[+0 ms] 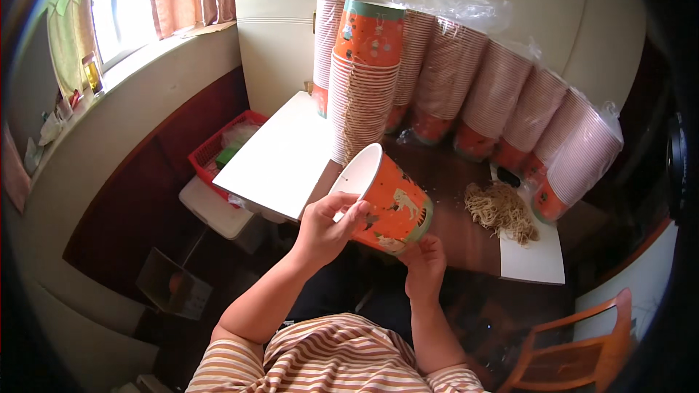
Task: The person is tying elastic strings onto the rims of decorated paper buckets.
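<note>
An orange paper bucket with a white inside, animal pictures and a green band at its base is tilted in front of me, its mouth toward the upper left. My left hand grips its rim, thumb outside and fingers at the inside. A small dark spot, perhaps a hole, shows on the inner wall near the rim. Close against the bucket's base, my right hand has its fingers pressed together; what they hold, if anything, is hidden. Beyond stands a tall stack of matching buckets, with tan twine hanging down its side.
Several plastic-wrapped bucket stacks line the back of the brown-and-white table. A tangled heap of tan cords lies at the right. A red basket and a pale lidded bin are at the left; a wooden chair stands lower right.
</note>
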Action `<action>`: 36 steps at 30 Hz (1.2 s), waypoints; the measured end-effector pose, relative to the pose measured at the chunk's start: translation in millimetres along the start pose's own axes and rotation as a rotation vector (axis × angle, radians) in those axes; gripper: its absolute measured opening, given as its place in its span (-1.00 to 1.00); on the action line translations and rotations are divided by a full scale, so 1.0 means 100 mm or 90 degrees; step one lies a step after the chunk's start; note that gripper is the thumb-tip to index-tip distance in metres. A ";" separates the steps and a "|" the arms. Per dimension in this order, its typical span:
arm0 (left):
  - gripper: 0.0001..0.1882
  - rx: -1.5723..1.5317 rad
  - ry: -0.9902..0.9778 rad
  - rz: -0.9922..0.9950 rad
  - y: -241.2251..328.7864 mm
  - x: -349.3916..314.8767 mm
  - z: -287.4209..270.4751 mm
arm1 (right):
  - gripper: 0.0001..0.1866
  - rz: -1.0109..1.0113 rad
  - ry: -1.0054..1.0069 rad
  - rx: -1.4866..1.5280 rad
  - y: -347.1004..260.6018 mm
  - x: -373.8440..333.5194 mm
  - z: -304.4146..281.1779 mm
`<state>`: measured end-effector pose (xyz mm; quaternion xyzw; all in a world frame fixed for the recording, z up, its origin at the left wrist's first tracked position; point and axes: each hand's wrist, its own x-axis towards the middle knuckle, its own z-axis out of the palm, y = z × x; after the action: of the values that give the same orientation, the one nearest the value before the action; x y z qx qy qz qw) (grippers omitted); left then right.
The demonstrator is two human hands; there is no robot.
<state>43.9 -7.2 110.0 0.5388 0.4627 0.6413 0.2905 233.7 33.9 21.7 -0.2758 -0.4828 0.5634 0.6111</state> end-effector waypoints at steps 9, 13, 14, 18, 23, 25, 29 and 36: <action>-0.76 0.028 -0.113 0.103 -0.09 0.33 -0.59 | -0.64 0.240 -0.058 0.249 -0.02 0.44 -0.32; -0.78 0.154 -0.193 0.169 0.14 0.56 -0.58 | -0.51 0.388 -0.116 0.376 0.11 0.53 -0.54; -0.77 0.164 -0.226 0.167 0.17 0.62 -0.57 | -0.51 0.392 -0.123 0.374 0.19 0.55 -0.56; -0.73 0.180 -0.409 0.158 0.24 0.89 -0.55 | -0.53 0.427 -0.008 0.459 0.39 0.56 -0.67; -0.75 0.187 -0.477 0.095 0.24 1.13 -0.49 | -0.51 0.362 -0.068 0.422 0.41 0.57 -0.67; -0.76 0.182 -0.493 0.081 0.22 1.21 -0.45 | -0.50 0.418 -0.032 0.453 0.42 0.57 -0.71; -0.80 0.172 -0.507 0.132 0.17 1.30 -0.39 | -0.50 0.430 0.009 0.465 0.35 0.58 -0.69; -0.80 0.199 -0.482 0.174 0.26 1.30 -0.30 | -0.45 0.446 -0.002 0.487 0.30 0.58 -0.64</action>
<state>-14.0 87.5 188.5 0.8300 0.3394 0.3530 0.2669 272.8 109.2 -12.5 -0.1767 -0.1217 0.8707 0.4425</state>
